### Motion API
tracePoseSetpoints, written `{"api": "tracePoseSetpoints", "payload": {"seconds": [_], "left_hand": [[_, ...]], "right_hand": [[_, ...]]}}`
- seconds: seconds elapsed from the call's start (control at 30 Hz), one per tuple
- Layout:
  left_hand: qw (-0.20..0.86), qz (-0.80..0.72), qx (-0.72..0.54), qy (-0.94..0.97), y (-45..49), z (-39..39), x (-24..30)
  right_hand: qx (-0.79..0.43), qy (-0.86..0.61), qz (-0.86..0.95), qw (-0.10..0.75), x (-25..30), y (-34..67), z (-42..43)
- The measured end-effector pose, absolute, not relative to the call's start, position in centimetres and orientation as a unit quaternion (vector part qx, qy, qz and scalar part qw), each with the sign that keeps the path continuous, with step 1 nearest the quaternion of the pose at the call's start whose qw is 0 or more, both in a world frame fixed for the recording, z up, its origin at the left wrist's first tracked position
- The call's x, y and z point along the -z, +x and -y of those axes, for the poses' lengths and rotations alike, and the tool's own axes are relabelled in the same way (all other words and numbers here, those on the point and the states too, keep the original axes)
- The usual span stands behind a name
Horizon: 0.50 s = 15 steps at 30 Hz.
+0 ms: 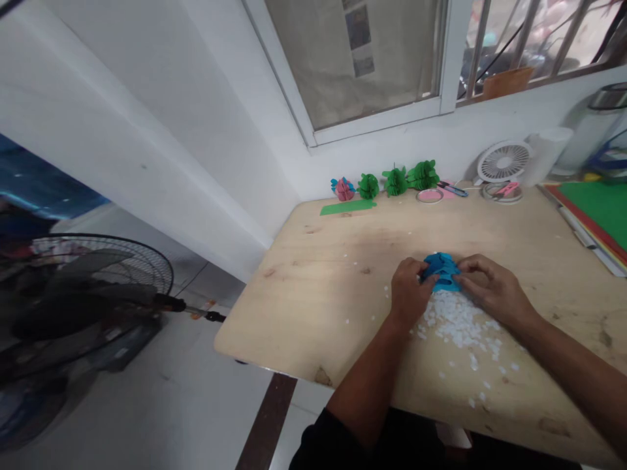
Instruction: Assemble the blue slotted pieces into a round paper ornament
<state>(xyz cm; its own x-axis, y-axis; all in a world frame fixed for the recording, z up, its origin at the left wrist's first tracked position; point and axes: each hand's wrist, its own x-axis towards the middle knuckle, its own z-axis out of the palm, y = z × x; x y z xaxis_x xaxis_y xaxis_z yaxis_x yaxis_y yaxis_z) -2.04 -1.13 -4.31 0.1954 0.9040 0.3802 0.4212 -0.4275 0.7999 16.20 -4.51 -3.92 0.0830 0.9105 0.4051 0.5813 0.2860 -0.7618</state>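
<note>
Between my two hands is a blue folded-paper craft piece, layered and pinched on both sides. My left hand grips its left side with thumb and fingers closed. On the other side, my right hand pinches the right edge, thumb below and fingers above. Many small white paper bits lie scattered on the table just under and in front of the blue piece.
Along the wall stand a pink-and-blue paper figure and several green ones. A green strip, a utility knife, a small white fan and coloured paper sheets sit on the wooden table. A floor fan stands left.
</note>
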Motion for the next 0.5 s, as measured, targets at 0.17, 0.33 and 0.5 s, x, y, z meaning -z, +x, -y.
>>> {"api": "tracePoseSetpoints", "payload": {"seconds": [0.17, 0.33, 0.5], "left_hand": [[0.270, -0.467, -0.429, 0.725, -2.00, 1.19, 4.25], [0.268, -0.470, -0.415, 0.732, -2.02, 1.29, 3.95], [0.256, -0.474, -0.386, 0.748, -2.06, 1.46, 3.44]], "right_hand": [[-0.175, -0.586, 0.639, 0.466, 4.36, 16.04, 4.55], [-0.173, -0.572, 0.647, 0.474, 4.48, 15.89, 4.52], [-0.155, -0.548, 0.673, 0.472, 4.31, 15.76, 4.36]]}}
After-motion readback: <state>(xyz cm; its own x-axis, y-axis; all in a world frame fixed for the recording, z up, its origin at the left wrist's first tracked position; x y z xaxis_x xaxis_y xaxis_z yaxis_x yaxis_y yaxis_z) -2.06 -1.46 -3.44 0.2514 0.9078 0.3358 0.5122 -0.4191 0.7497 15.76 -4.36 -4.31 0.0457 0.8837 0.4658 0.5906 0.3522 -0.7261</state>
